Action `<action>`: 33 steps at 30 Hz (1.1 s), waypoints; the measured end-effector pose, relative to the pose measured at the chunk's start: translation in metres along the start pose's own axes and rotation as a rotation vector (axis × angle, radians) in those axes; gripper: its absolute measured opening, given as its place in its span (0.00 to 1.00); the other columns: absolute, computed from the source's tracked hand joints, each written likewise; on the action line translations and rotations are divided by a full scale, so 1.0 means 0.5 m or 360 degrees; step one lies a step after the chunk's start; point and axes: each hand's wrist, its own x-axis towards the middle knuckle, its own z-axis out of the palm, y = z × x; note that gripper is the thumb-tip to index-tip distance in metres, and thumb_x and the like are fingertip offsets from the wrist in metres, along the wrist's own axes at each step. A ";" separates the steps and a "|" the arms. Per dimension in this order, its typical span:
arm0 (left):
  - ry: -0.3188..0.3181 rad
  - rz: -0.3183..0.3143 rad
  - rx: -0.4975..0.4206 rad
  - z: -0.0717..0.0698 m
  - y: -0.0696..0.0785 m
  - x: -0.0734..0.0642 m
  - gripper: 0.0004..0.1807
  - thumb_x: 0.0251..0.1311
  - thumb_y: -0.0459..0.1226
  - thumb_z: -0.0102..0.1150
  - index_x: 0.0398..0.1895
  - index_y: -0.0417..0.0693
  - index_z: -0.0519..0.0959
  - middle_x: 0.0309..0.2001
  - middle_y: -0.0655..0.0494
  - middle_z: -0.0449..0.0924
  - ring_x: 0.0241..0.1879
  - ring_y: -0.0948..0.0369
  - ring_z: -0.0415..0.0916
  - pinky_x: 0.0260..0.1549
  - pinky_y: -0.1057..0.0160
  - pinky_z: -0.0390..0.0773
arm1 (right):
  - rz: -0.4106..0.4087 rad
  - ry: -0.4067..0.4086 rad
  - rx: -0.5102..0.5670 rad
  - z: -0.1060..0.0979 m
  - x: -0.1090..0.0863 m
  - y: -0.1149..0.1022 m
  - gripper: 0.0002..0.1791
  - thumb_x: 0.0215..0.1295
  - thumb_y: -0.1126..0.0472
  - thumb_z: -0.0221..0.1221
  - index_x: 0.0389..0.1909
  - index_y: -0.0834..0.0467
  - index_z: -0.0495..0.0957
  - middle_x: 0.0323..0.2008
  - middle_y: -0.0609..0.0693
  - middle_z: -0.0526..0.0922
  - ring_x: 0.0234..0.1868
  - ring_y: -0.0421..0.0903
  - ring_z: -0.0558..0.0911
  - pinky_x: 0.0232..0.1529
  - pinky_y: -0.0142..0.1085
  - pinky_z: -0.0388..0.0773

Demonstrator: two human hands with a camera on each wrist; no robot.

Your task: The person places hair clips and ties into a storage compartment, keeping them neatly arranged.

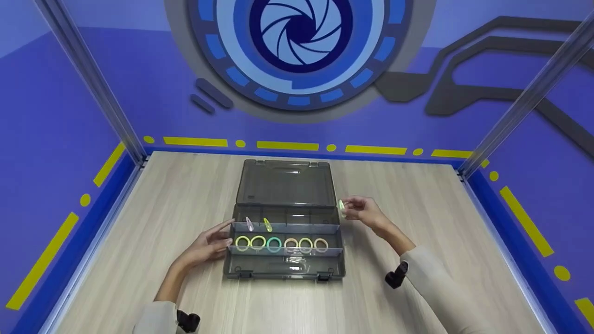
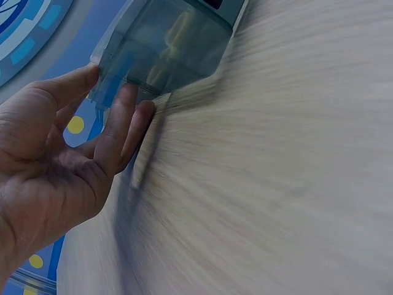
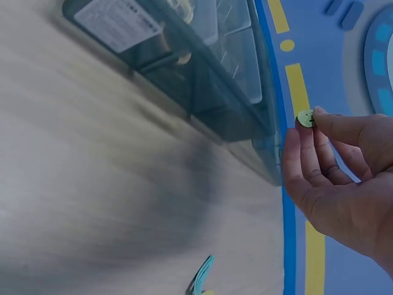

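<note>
A see-through grey storage box lies with its lid folded back. Two snap hair clips, one lilac and one yellow, sit in its upper row. Several ring-shaped hair ties, including a teal one, line the middle row. My left hand touches the box's left side, its fingers loosely extended; the left wrist view shows the fingertips against the wall. Off the box's right side, my right hand pinches a pale green hair clip between thumb and fingers.
The box stands on a light wood-grain table. Blue printed panels and metal posts enclose the back and sides. In the right wrist view, a teal object lies on the table at the bottom edge. A label marks the box's side.
</note>
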 end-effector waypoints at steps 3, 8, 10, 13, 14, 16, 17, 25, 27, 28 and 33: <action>0.0011 -0.0014 0.0015 0.000 0.002 -0.001 0.39 0.73 0.39 0.59 0.82 0.47 0.54 0.67 0.27 0.65 0.51 0.59 0.76 0.46 0.63 0.81 | 0.0000 -0.0024 -0.0003 0.015 0.009 -0.011 0.22 0.70 0.72 0.59 0.62 0.77 0.72 0.41 0.53 0.83 0.40 0.40 0.84 0.49 0.40 0.86; 0.0010 -0.0014 0.0010 0.000 0.003 -0.002 0.39 0.73 0.40 0.58 0.82 0.46 0.53 0.67 0.27 0.64 0.52 0.59 0.77 0.48 0.63 0.82 | 0.0021 -0.0024 -0.0076 0.042 0.020 -0.030 0.21 0.69 0.71 0.61 0.60 0.74 0.75 0.41 0.52 0.83 0.41 0.43 0.83 0.50 0.43 0.86; -0.0003 0.0000 0.0004 0.000 0.004 -0.002 0.39 0.74 0.39 0.58 0.82 0.45 0.52 0.66 0.26 0.64 0.51 0.59 0.77 0.47 0.64 0.82 | 0.0036 -0.0017 -0.0104 0.052 0.024 -0.037 0.20 0.68 0.71 0.62 0.59 0.72 0.77 0.41 0.52 0.83 0.40 0.42 0.82 0.48 0.41 0.85; -0.0013 0.0009 0.0003 0.002 0.003 -0.001 0.39 0.73 0.39 0.58 0.82 0.45 0.53 0.66 0.26 0.65 0.50 0.60 0.77 0.45 0.65 0.81 | 0.0039 -0.0015 -0.0110 0.066 0.031 -0.045 0.19 0.68 0.71 0.62 0.58 0.72 0.77 0.40 0.52 0.83 0.38 0.40 0.81 0.45 0.36 0.85; -0.0015 0.0009 0.0004 0.002 0.002 -0.001 0.39 0.73 0.39 0.59 0.82 0.45 0.53 0.66 0.26 0.65 0.49 0.60 0.77 0.44 0.66 0.82 | 0.0036 -0.0020 -0.0107 0.071 0.034 -0.046 0.18 0.68 0.71 0.62 0.58 0.72 0.77 0.40 0.52 0.83 0.38 0.39 0.81 0.43 0.34 0.84; -0.0002 -0.0003 0.0003 0.003 0.003 -0.001 0.39 0.73 0.39 0.59 0.81 0.45 0.53 0.66 0.26 0.65 0.49 0.61 0.78 0.44 0.66 0.82 | 0.0023 -0.0034 -0.0093 0.079 0.040 -0.050 0.18 0.68 0.72 0.61 0.57 0.72 0.77 0.40 0.52 0.83 0.38 0.39 0.80 0.43 0.33 0.84; 0.0003 -0.0003 0.0004 0.003 0.003 0.000 0.39 0.73 0.38 0.59 0.81 0.46 0.53 0.66 0.26 0.65 0.49 0.61 0.78 0.44 0.66 0.82 | 0.0017 -0.0043 -0.0087 0.084 0.043 -0.052 0.18 0.68 0.72 0.61 0.58 0.73 0.77 0.40 0.51 0.83 0.38 0.39 0.80 0.43 0.33 0.84; 0.0001 -0.0042 -0.0017 0.003 0.004 0.001 0.39 0.73 0.39 0.59 0.82 0.48 0.53 0.67 0.28 0.65 0.51 0.61 0.77 0.48 0.65 0.82 | -0.0004 -0.0108 -0.0041 0.127 0.072 -0.054 0.19 0.67 0.75 0.60 0.57 0.76 0.76 0.38 0.55 0.84 0.35 0.38 0.82 0.45 0.40 0.86; 0.0005 -0.0046 -0.0014 0.003 0.003 0.000 0.39 0.73 0.39 0.59 0.82 0.47 0.53 0.67 0.28 0.65 0.51 0.61 0.77 0.47 0.65 0.82 | -0.0013 -0.0122 -0.0035 0.139 0.080 -0.051 0.18 0.66 0.75 0.60 0.56 0.76 0.76 0.37 0.56 0.85 0.34 0.38 0.82 0.42 0.37 0.86; 0.0011 -0.0044 -0.0010 0.002 0.003 0.000 0.39 0.73 0.39 0.59 0.82 0.47 0.54 0.66 0.28 0.65 0.51 0.61 0.77 0.47 0.65 0.82 | -0.0020 -0.0128 -0.0030 0.146 0.084 -0.050 0.18 0.66 0.76 0.60 0.56 0.76 0.77 0.36 0.55 0.85 0.34 0.38 0.82 0.41 0.35 0.85; 0.0024 -0.0037 0.0008 0.001 0.000 -0.001 0.38 0.73 0.39 0.59 0.81 0.48 0.55 0.66 0.29 0.66 0.48 0.61 0.76 0.44 0.66 0.81 | -0.0035 -0.0159 0.0024 0.176 0.098 -0.046 0.17 0.64 0.77 0.60 0.54 0.78 0.77 0.32 0.52 0.85 0.31 0.37 0.81 0.32 0.27 0.79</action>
